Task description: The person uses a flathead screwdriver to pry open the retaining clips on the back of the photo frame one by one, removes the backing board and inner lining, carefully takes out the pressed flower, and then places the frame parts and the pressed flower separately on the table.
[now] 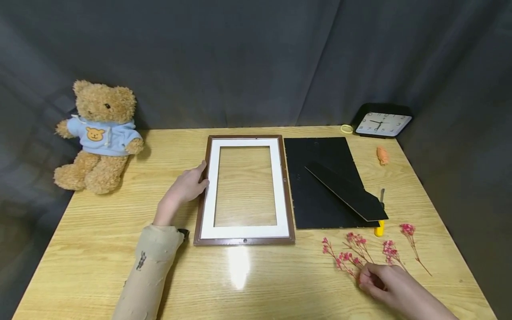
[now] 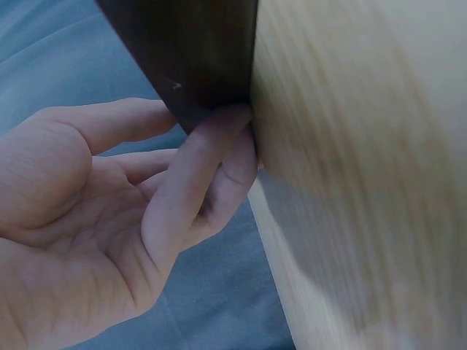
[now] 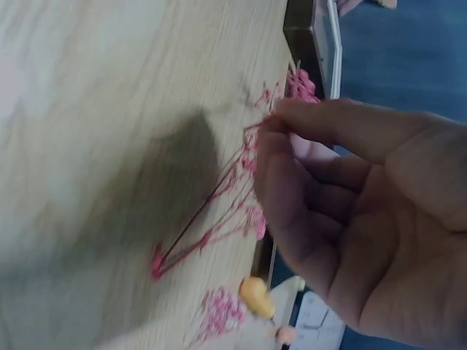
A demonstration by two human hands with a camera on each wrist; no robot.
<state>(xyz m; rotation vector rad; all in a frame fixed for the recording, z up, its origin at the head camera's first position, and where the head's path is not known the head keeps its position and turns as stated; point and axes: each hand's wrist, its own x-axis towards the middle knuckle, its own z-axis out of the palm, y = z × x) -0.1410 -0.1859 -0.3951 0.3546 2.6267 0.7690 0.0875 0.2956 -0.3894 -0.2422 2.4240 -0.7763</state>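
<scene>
A brown picture frame (image 1: 290, 209) with a white mat (image 1: 244, 232) lies on the wooden table. At its left side, my left hand (image 1: 188, 184) holds the edge; in the left wrist view the fingers (image 2: 193, 175) curl against the dark frame side (image 2: 211, 51). Over at the lower right, my right hand (image 1: 386, 284) pinches a pink dried flower sprig (image 1: 348, 258) between thumb and forefinger. The right wrist view shows pink stems (image 3: 191, 219) beside the fingertips (image 3: 273, 124). Exactly which stem is gripped is partly hidden. More pink sprigs (image 1: 408, 231) lie beyond the hand.
Right of the frame lies a black backing board (image 1: 304, 195) with its stand (image 1: 348, 191) raised at an angle. A yellow-handled screwdriver (image 1: 379, 229), orange object (image 1: 382, 155), yellow ring (image 1: 346, 129) and clock (image 1: 384, 122) are farther right. A teddy bear (image 1: 104, 138) sits at the left.
</scene>
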